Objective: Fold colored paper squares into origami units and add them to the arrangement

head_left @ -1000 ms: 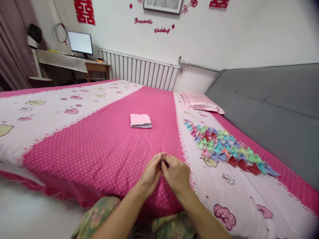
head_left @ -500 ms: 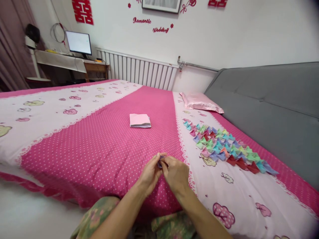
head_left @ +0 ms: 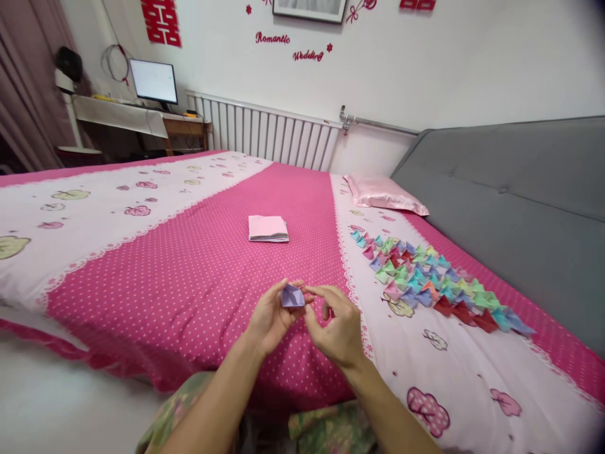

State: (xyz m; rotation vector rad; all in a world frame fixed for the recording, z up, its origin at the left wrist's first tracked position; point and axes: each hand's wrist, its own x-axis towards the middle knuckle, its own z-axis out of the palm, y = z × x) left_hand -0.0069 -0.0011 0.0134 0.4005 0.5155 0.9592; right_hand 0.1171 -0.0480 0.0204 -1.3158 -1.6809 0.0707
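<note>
A small purple folded paper boat point(head_left: 293, 296) rests in the fingers of my left hand point(head_left: 270, 318), its hollow side showing. My left thumb is at its left end, and other fingers reach behind it. Close by on the right is my right hand point(head_left: 336, 325), thumb and index finger spread apart, their tips at the boat's right end; whether they touch it I cannot tell. Farther back on the bed lies a stack of square paper sheets point(head_left: 268, 228), pink on top. Many coloured folded paper boats point(head_left: 425, 277) stand in rows to the right.
Under everything is a bed with a pink dotted cover point(head_left: 189, 284). A pink pillow point(head_left: 385, 194) lies against the grey headboard point(head_left: 510, 202). A white radiator point(head_left: 265, 129) runs along the wall, and a desk with a monitor point(head_left: 154, 82) stands at the far left.
Both hands were pinched close together round the purple paper. Now my right fingers have spread and drawn apart from my left hand, and the paper shows as an opened boat shape.
</note>
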